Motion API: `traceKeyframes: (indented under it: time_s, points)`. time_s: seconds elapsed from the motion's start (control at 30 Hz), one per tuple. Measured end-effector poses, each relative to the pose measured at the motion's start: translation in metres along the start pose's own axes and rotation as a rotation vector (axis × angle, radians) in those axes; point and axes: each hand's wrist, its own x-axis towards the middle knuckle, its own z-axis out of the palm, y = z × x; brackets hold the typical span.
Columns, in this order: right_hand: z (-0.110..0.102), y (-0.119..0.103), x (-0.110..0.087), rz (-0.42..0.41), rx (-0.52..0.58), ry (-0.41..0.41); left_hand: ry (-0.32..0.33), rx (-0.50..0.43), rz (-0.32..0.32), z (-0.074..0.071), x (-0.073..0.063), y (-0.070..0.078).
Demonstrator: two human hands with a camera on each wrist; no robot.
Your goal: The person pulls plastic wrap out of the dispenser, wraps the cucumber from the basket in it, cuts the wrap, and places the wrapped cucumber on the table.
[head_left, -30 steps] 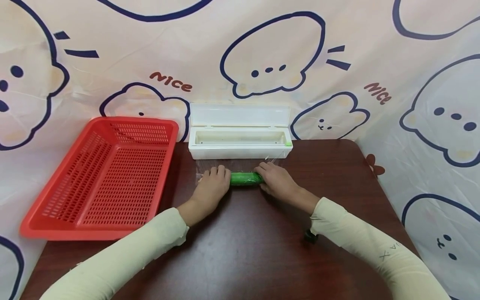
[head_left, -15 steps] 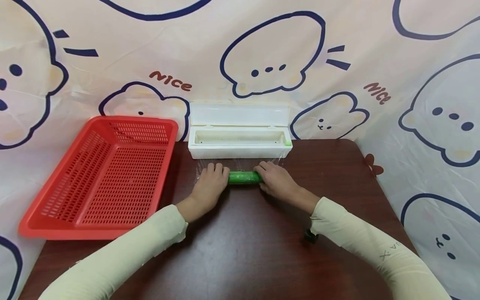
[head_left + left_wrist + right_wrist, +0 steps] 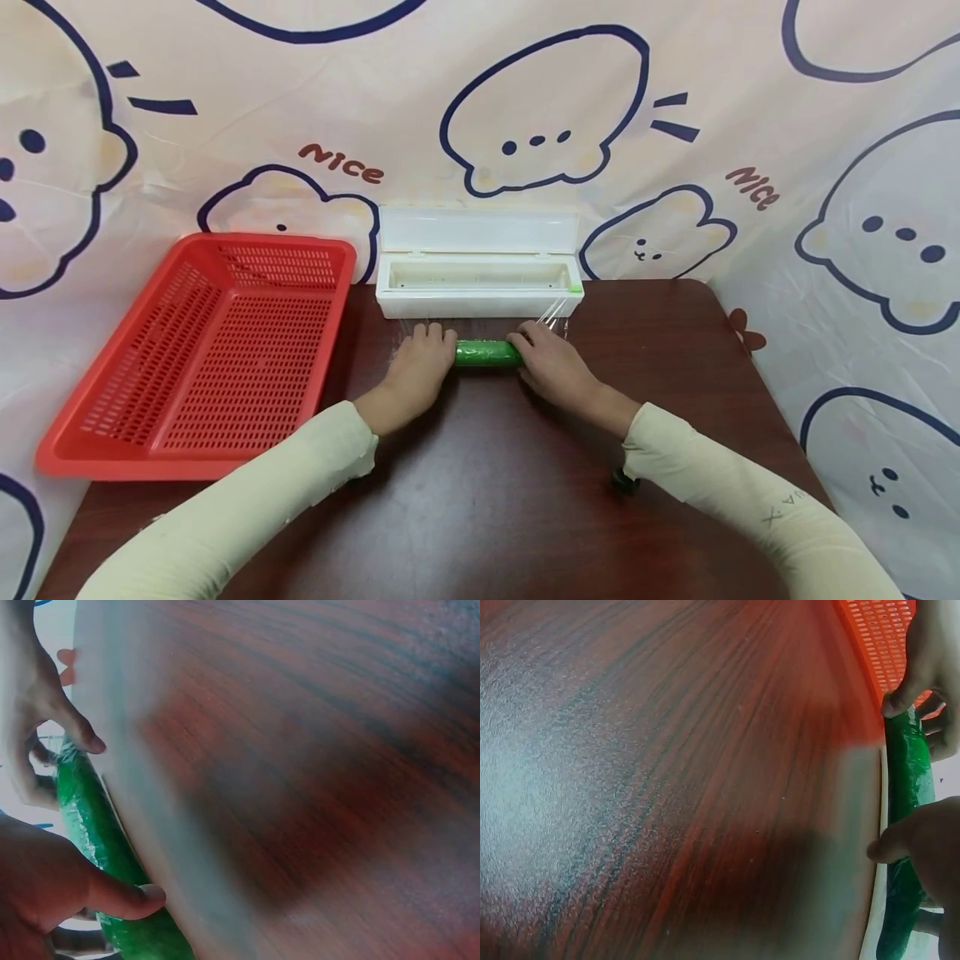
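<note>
A green cucumber (image 3: 487, 353), covered in shiny cling film, lies crosswise in front of the white dispenser box. My left hand (image 3: 415, 368) grips it toward the left end, the thumb on the near side. Toward the other end my right hand (image 3: 557, 367) holds it the same way. Clear cling film (image 3: 553, 313) stretches from the box to the cucumber, drawn into creases by the right hand. Both wrist views show fingers and thumbs curled round the wrapped cucumber (image 3: 90, 817). The dispenser box (image 3: 480, 307) stands with its lid (image 3: 480, 230) raised.
A red plastic basket (image 3: 339, 333) with slotted sides sits at the left of the dark wooden table (image 3: 480, 500). Behind the table hangs a sheet (image 3: 405, 100) printed with cartoon bears. A small black object (image 3: 624, 481) shows beneath the right sleeve.
The cucumber and both hands have shifted slightly away from me, toward the box. Less film lies between cucumber and box, and it creases more at the right. Box and basket stay put.
</note>
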Motion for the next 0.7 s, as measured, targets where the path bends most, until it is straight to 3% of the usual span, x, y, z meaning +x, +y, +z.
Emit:
traceKeyframes:
  time_s: [0.1, 0.33, 0.47, 0.7]
  points:
    - [0.0012, -0.001, -0.0009, -0.005, -0.044, 0.03, -0.014, -0.026, -0.002, -0.0003, 0.0015, -0.0005]
    - [0.0056, -0.0034, -0.0007, -0.067, -0.258, 0.064, -0.046, -0.08, -0.012, 0.0006, 0.0048, -0.004]
    - [0.0062, -0.0038, 0.0003, -0.086, -0.246, 0.091, -0.046, -0.121, -0.025, -0.0007, 0.006, -0.0057]
    - [0.0062, -0.0011, 0.0034, -0.048, -0.203, 0.07, -0.052, -0.181, -0.032, -0.0029, 0.0074, -0.0068]
